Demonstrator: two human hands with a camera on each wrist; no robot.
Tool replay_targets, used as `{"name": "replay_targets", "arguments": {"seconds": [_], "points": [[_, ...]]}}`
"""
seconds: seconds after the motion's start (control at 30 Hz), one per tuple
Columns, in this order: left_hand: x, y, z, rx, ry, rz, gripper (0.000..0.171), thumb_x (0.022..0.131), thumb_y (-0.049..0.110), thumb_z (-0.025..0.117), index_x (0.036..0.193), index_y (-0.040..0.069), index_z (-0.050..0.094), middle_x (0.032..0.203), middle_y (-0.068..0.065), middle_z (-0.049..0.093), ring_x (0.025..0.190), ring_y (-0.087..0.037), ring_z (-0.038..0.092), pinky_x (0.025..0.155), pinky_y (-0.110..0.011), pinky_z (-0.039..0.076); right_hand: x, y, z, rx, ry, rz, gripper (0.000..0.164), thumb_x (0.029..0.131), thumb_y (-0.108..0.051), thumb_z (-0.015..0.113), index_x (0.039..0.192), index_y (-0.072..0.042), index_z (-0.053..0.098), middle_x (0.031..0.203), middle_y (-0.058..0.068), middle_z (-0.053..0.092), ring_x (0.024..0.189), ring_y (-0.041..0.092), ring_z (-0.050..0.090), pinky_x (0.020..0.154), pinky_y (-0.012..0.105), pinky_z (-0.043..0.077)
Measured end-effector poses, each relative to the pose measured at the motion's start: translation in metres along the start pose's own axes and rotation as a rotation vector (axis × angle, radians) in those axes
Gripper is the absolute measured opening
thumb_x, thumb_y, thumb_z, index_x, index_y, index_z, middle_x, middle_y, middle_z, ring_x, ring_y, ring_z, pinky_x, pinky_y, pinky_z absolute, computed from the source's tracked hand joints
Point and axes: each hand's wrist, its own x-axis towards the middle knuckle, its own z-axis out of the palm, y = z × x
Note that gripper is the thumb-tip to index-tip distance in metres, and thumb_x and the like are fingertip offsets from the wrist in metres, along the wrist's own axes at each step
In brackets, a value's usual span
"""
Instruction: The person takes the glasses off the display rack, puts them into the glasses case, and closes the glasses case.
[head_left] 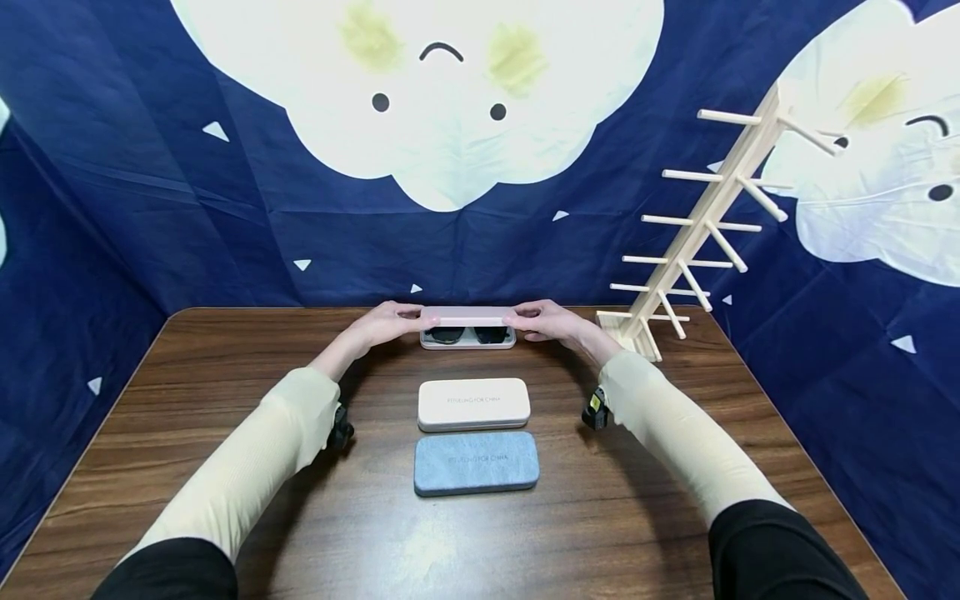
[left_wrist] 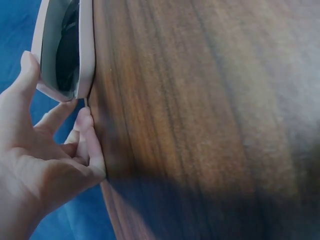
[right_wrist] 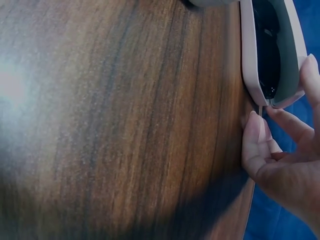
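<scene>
At the far edge of the table, a pink glasses case (head_left: 467, 316) stands partly open, its lid tilted up. Dark sunglasses (head_left: 491, 334) lie inside, their upper part hidden by the lid in the head view. My left hand (head_left: 392, 322) grips the left end of the lid, thumb on its front edge. At the opposite end, my right hand (head_left: 551, 320) grips the lid the same way. Both wrist views show an index finger touching the case's end near the hinge. Nearer to me lie a white glasses case (head_left: 474, 403) and a blue glasses case (head_left: 476, 462), both closed.
A wooden rack (head_left: 686, 225) with several pegs rises at the far right, close to my right forearm. Behind the wooden table (head_left: 225, 383) hangs a dark blue cloth (head_left: 247, 217) with white clouds. Each wrist carries a small black camera.
</scene>
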Motion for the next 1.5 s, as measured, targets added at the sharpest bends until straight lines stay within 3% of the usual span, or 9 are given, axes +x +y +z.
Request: {"name": "replay_targets", "arguments": {"seconds": [0.1, 0.17, 0.23, 0.33, 0.57, 0.8, 1.0, 1.17, 1.5], "points": [[0.000, -0.001, 0.002, 0.051, 0.026, 0.020, 0.087, 0.091, 0.066, 0.065, 0.156, 0.013, 0.044, 0.163, -0.011, 0.040, 0.148, -0.029, 0.039, 0.123, -0.049, 0.034, 0.001, 0.002, 0.001, -0.007, 0.014, -0.009, 0.053, 0.100, -0.028, 0.068, 0.148, -0.009, 0.055, 0.130, 0.004, 0.059, 0.104, 0.009, 0.057, 0.096, 0.028, 0.055], [-0.001, 0.001, 0.003, 0.096, 0.031, 0.042, 0.080, 0.092, 0.067, 0.063, 0.149, 0.012, 0.052, 0.142, -0.011, 0.054, 0.130, -0.027, 0.049, 0.109, -0.042, 0.042, 0.001, 0.003, 0.002, -0.011, 0.021, -0.023, 0.053, 0.099, -0.026, 0.069, 0.147, -0.009, 0.056, 0.130, 0.004, 0.060, 0.101, 0.006, 0.057, 0.091, 0.023, 0.054], [-0.001, 0.001, 0.004, 0.135, 0.054, 0.066, 0.074, 0.092, 0.067, 0.064, 0.140, 0.012, 0.059, 0.123, -0.008, 0.057, 0.112, -0.023, 0.051, 0.095, -0.036, 0.042, 0.001, 0.005, 0.002, -0.013, 0.026, -0.041, 0.053, 0.099, -0.024, 0.069, 0.148, -0.007, 0.055, 0.132, 0.006, 0.061, 0.101, 0.006, 0.057, 0.089, 0.022, 0.054], [-0.001, 0.000, 0.006, 0.182, 0.093, 0.115, 0.064, 0.091, 0.063, 0.067, 0.128, 0.010, 0.065, 0.108, -0.008, 0.058, 0.099, -0.021, 0.050, 0.086, -0.034, 0.039, 0.000, 0.006, 0.005, -0.037, 0.042, -0.069, 0.053, 0.097, -0.022, 0.071, 0.146, -0.006, 0.057, 0.129, 0.006, 0.063, 0.100, 0.006, 0.056, 0.086, 0.020, 0.053], [0.001, -0.004, 0.008, 0.245, 0.156, 0.161, 0.064, 0.089, 0.056, 0.073, 0.136, 0.012, 0.066, 0.128, -0.014, 0.065, 0.115, -0.026, 0.058, 0.103, -0.042, 0.047, 0.000, 0.007, 0.009, -0.132, 0.088, -0.127, 0.052, 0.095, -0.022, 0.075, 0.142, -0.006, 0.061, 0.124, 0.010, 0.066, 0.098, 0.010, 0.055, 0.081, 0.017, 0.051], [0.000, -0.004, 0.009, 0.303, 0.172, 0.212, 0.059, 0.085, 0.050, 0.080, 0.129, 0.013, 0.069, 0.112, -0.012, 0.067, 0.103, -0.024, 0.059, 0.093, -0.039, 0.047, 0.001, 0.009, 0.012, -0.278, 0.114, -0.256, 0.049, 0.092, -0.016, 0.078, 0.137, -0.001, 0.064, 0.124, 0.020, 0.071, 0.099, 0.018, 0.063, 0.085, 0.018, 0.048], [0.000, -0.003, 0.012, 0.288, 0.169, 0.141, 0.081, 0.078, 0.048, 0.087, 0.146, 0.013, 0.058, 0.138, -0.018, 0.060, 0.123, -0.032, 0.058, 0.109, -0.048, 0.046, 0.002, 0.011, 0.015, -0.324, 0.139, -0.303, 0.049, 0.085, -0.012, 0.085, 0.129, -0.002, 0.068, 0.115, 0.020, 0.073, 0.093, 0.016, 0.064, 0.085, 0.018, 0.049], [0.000, -0.003, 0.013, 0.275, 0.160, 0.083, 0.088, 0.077, 0.047, 0.089, 0.149, 0.012, 0.054, 0.139, -0.019, 0.058, 0.128, -0.034, 0.054, 0.113, -0.051, 0.043, 0.001, 0.010, 0.017, -0.343, 0.152, -0.290, 0.051, 0.080, -0.014, 0.089, 0.126, -0.004, 0.070, 0.111, 0.019, 0.072, 0.090, 0.018, 0.062, 0.082, 0.020, 0.049], [0.001, -0.003, 0.015, 0.266, 0.155, 0.069, 0.090, 0.077, 0.046, 0.089, 0.151, 0.011, 0.052, 0.139, -0.020, 0.057, 0.127, -0.034, 0.055, 0.112, -0.051, 0.043, 0.001, 0.011, 0.017, -0.348, 0.165, -0.261, 0.050, 0.079, -0.018, 0.091, 0.124, -0.008, 0.072, 0.110, 0.015, 0.073, 0.088, 0.016, 0.060, 0.082, 0.021, 0.047]]}}
